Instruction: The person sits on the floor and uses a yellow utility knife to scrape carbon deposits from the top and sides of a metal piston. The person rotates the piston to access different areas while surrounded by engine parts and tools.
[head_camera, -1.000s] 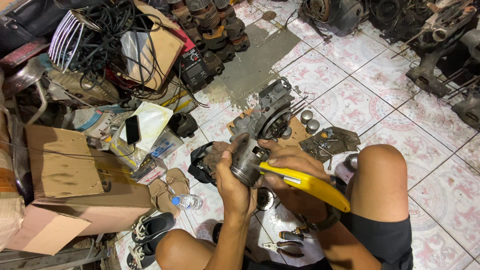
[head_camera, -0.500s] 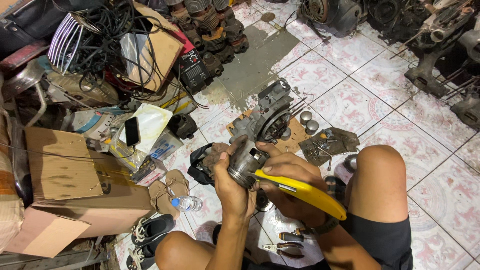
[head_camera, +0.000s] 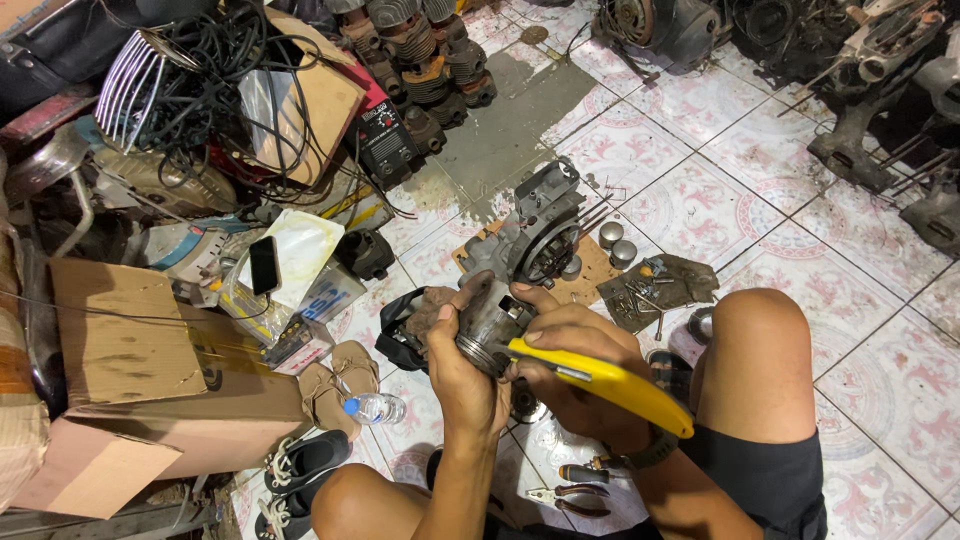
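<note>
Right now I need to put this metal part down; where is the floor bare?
Bare tiles lie right of the knee, and more between the engine block and the dark machinery. The left side, around the cardboard boxes and cables, is crowded.

The left hand (head_camera: 462, 368) was raised in front of the body, fingers curled in a grip, forearm rising from below. The right hand (head_camera: 580, 372) lay just beside it, touching, fingers closed, wrist bent. Both knees were bent outward.

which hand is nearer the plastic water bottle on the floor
Left. The left hand, gripping the metal piston, is just right of the water bottle; the right hand, holding the yellow-handled tool, sits farther right.
</note>
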